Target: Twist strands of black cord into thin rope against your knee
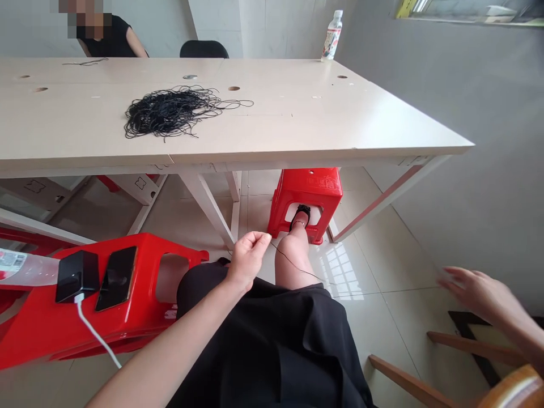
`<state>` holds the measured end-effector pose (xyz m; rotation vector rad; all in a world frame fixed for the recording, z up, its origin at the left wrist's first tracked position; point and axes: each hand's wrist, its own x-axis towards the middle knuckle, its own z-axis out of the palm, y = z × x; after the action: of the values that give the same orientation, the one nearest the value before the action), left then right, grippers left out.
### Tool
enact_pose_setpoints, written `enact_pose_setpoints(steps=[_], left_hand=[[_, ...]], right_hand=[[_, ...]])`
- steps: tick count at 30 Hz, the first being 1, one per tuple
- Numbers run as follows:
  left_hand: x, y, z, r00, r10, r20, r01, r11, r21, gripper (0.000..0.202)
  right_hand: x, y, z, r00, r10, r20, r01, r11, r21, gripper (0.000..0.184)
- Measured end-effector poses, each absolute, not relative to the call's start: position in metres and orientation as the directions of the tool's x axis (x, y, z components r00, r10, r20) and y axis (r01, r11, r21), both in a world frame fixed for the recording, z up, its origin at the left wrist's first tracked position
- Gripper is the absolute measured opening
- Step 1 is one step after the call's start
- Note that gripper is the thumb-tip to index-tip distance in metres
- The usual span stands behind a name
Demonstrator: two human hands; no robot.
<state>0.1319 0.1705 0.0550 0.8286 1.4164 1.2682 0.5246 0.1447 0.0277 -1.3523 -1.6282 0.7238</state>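
A thin black cord (293,264) is pinched between the thumb and fingertips of my left hand (250,255), above my lap. From there the cord slants down to the right across my knee, and its far end is hard to make out. Out to the right, near the grey wall, is my right hand (478,289), with its fingertips blurred. Whether anything is between those fingers does not show. On the table (297,133) lies a tangled heap of black cord (164,113), with a few loops trailing to the right.
A red stool (144,266) at my left bears a phone (117,277), a black charger (77,276) with a white cable, and a bottle (28,266). My foot rests in another red stool (312,184). A bottle (332,37) stands on the table; a person (117,37) sits beyond.
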Motion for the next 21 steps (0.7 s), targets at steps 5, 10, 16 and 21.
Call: enact_pose_setpoints(steps=[5,10,16,21], left_hand=[[0.166,0.162,0.057,-0.031,0.992,-0.123,0.056,0.125,0.991,0.018],[0.176,0.157,0.065,0.103,0.984,-0.143,0.110,0.132,0.985,0.017],[0.178,0.160,0.067,0.057,0.983,-0.175,0.097,0.169,0.981,0.018],[0.172,0.162,0.071,0.104,0.985,-0.141,0.136,0.127,0.983,0.019]], right_hand=[[0.401,0.163,0.037,-0.227,0.974,-0.025,0.249,0.033,-0.968,0.052],[0.327,0.182,0.049,-0.329,0.932,0.150,-0.071,0.134,-0.988,0.013],[0.344,0.188,0.042,-0.263,0.964,0.040,-0.294,-0.040,-0.955,0.025],[0.338,0.186,0.051,-0.486,0.873,0.046,-0.013,0.045,-0.999,0.026]])
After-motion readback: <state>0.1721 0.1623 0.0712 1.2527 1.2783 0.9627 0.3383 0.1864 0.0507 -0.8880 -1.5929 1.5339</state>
